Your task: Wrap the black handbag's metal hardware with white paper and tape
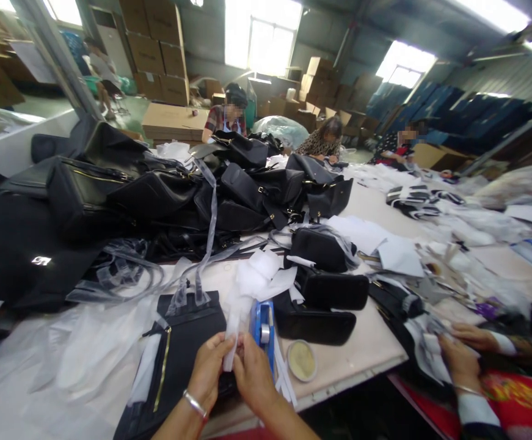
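Note:
My left hand [209,366] and my right hand [253,374] meet at the table's near edge. Both pinch the lower end of a white foam strip [233,324] that rises between them. A silver bracelet [194,404] circles my left wrist. Under the hands lies a flat black bag with a gold zipper [174,354]. Just beyond my right hand stands a blue tape dispenser [262,327]. More crumpled white foam sheet [261,275] lies behind it.
A large heap of black handbags [165,195] covers the table's left and centre. Black pouches [320,293] and a round tin [301,360] sit to the right. A co-worker's hands [465,351] work at right; other people sit at the far end. Clear plastic [64,360] lies left.

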{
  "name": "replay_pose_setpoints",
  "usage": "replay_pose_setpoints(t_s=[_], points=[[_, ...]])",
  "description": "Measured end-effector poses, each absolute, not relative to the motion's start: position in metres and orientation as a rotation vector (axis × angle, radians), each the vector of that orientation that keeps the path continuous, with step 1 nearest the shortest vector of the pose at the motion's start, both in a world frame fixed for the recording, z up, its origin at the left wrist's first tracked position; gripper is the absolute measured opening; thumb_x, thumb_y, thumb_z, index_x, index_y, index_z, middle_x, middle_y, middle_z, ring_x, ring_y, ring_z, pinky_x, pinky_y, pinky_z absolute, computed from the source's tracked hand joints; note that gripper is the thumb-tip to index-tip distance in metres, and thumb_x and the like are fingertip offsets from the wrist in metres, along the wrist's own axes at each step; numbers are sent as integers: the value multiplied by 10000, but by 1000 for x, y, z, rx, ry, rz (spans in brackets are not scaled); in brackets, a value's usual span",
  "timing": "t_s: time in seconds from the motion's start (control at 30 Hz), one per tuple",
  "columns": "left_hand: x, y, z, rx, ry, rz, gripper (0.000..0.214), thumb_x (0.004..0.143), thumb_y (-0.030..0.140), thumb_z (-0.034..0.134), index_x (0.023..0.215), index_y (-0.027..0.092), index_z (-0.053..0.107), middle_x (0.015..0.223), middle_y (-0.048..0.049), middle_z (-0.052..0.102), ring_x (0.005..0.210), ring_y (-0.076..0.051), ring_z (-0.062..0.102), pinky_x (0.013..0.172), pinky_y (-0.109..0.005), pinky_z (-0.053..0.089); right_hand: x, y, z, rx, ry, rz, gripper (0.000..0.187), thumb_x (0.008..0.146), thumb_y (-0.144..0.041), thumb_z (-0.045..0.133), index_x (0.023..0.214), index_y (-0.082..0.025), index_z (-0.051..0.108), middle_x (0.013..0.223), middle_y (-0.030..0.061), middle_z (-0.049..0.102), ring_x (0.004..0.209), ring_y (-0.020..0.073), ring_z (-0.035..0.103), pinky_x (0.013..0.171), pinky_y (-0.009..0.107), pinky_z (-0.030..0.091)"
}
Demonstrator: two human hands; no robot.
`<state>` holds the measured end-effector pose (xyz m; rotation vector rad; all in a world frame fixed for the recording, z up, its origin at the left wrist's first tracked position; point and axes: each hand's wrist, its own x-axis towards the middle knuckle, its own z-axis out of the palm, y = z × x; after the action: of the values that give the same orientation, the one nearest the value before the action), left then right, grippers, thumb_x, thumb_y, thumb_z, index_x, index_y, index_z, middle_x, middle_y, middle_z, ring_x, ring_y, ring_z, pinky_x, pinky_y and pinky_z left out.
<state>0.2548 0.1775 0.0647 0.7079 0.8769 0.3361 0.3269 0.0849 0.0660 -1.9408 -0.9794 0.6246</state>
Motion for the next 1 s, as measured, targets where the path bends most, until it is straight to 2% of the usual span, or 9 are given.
replay_pose_setpoints(t_s=[0.07,0.17,0.27,0.37,0.47,0.57,0.67,0.87,1.0], points=[[257,177,62,744,896,339,365,662,392,804,869,116,686,786,-86,745,708,-207,692,630,-269,514,333,76,71,-1887,-982,716,253,806,-120,491,1020,-220,583,989,66,663,923,231,626,812,345,476],[258,177,60,805,934,363,362,673,392,793,869,121,654,773,-71,738,698,-192,688,644,-270,521,352,58,75,-1895,-821,830,139,859,-218,488,887,-223,624,785,14,659,724,189,636,667,287,477],[258,178,60,846,956,378,367,667,385,793,871,122,640,758,-60,731,681,-168,675,665,-266,528,376,31,74,-1956,-582,798,170,884,-311,472,839,-219,607,672,-5,615,589,173,599,549,265,441],[257,178,60,864,989,367,384,639,391,803,861,123,639,736,-52,726,623,-146,651,604,-240,510,385,-3,65,-2093,-526,700,207,874,-350,494,725,-226,566,589,-19,574,537,168,558,531,265,407],[257,178,59,866,1001,358,399,613,400,811,845,124,638,712,-43,720,595,-135,634,568,-224,492,373,-30,49,-2133,-457,785,257,863,-385,514,666,-222,545,523,-33,532,493,160,520,514,264,389],[258,178,58,869,993,350,402,609,407,810,841,124,642,711,-38,717,592,-131,626,563,-220,486,354,-36,33,-2072,-351,815,271,860,-454,522,844,-206,630,693,12,631,605,186,587,571,287,452],[258,179,56,870,980,334,400,611,408,810,838,121,646,713,-40,715,596,-131,624,562,-219,479,346,-25,24,-2129,-436,665,320,862,-459,543,1039,-221,665,984,70,658,863,226,621,772,332,478],[257,179,49,880,948,326,394,656,398,791,884,123,624,743,-34,717,604,-114,610,584,-212,485,345,0,19,-2191,-440,656,167,826,-360,589,820,-220,681,848,33,612,752,199,573,737,315,435],[256,179,48,895,934,323,399,683,400,777,914,121,610,742,-33,714,608,-113,609,581,-207,483,338,1,22,-2157,-363,616,230,834,-380,571,695,-200,607,783,23,594,780,200,568,752,308,429]])
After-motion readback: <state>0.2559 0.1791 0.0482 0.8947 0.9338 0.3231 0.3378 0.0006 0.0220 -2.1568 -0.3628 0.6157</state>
